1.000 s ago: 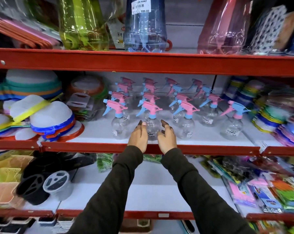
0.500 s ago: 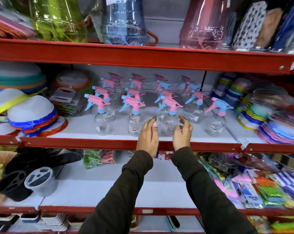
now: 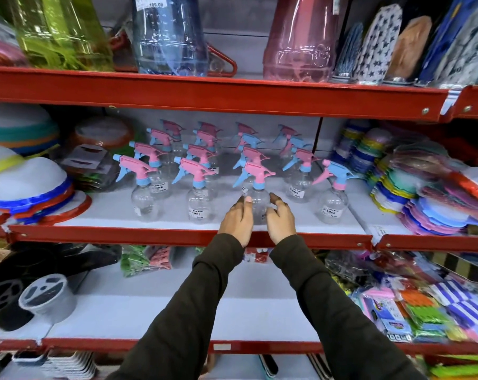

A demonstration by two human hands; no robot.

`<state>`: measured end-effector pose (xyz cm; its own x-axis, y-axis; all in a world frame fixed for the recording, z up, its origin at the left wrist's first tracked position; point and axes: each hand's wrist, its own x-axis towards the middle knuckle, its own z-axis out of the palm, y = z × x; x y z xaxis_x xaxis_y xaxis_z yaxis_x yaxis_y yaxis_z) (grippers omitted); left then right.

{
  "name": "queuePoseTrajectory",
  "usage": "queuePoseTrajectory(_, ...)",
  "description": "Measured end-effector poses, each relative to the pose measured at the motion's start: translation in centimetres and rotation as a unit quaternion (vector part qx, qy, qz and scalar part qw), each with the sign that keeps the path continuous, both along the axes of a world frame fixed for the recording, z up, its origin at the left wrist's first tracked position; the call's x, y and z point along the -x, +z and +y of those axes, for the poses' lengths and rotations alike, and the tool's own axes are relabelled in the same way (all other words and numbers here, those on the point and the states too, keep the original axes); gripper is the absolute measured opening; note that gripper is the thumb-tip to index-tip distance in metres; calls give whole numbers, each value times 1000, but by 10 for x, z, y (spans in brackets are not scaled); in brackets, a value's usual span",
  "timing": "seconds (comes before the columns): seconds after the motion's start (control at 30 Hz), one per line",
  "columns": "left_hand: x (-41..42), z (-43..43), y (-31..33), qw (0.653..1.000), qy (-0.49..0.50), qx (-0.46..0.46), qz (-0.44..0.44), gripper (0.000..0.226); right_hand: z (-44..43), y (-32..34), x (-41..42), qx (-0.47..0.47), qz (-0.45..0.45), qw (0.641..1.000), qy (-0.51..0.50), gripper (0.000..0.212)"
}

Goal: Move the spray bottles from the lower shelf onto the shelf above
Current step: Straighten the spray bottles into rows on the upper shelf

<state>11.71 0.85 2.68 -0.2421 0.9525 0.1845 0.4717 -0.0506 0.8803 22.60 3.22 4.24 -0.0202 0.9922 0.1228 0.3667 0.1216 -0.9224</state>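
Several clear spray bottles with pink and blue trigger heads stand in rows on the middle red-edged shelf (image 3: 150, 235). My left hand (image 3: 236, 220) and my right hand (image 3: 280, 220) flank one front-row spray bottle (image 3: 259, 200), the third from the left. Their fingers are spread and curl against its two sides. The bottle stands upright on the shelf. Beside it stand front-row bottles on the left (image 3: 199, 204) and right (image 3: 332, 204). The shelf below (image 3: 232, 311) shows bare white board in the middle.
Large green (image 3: 59, 31), blue (image 3: 169, 37) and pink (image 3: 301, 39) containers fill the top shelf (image 3: 205, 91). Stacked coloured lids (image 3: 29, 187) sit left of the bottles, stacked plates (image 3: 438, 204) right. Packets (image 3: 397, 311) and black and grey holders (image 3: 45, 297) lie below.
My two hands shifted right from the second front-row bottle to the third and closed in on its sides. The view moved a little as well.
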Motion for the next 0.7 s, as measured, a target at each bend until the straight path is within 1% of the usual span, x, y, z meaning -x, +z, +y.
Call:
queuePoseTrajectory(0.23, -2, -7, 3, 1000, 3, 10, 15, 63, -5, -2, -1, -5, -12, 1000, 4, 51)
queuePoseTrajectory(0.37, -1, -7, 4, 1000, -1, 7, 13, 60, -7, -1, -1, 1, -20, 1000, 4, 51)
queuePoseTrajectory(0.57, -1, -4, 4, 1000, 3, 18, 15, 63, -12, 1, -4, 1, -17, 1000, 18, 54)
queuePoseTrajectory(0.63, -3, -5, 2, 1000, 13, 2, 14, 65, -14, 2, -11, -11, -1, 1000, 17, 54)
queuePoseTrajectory(0.7, -7, -10, -1, 997, 56, -49, 12, 63, -16, 1, -22, -40, 21, 999, 2, 52)
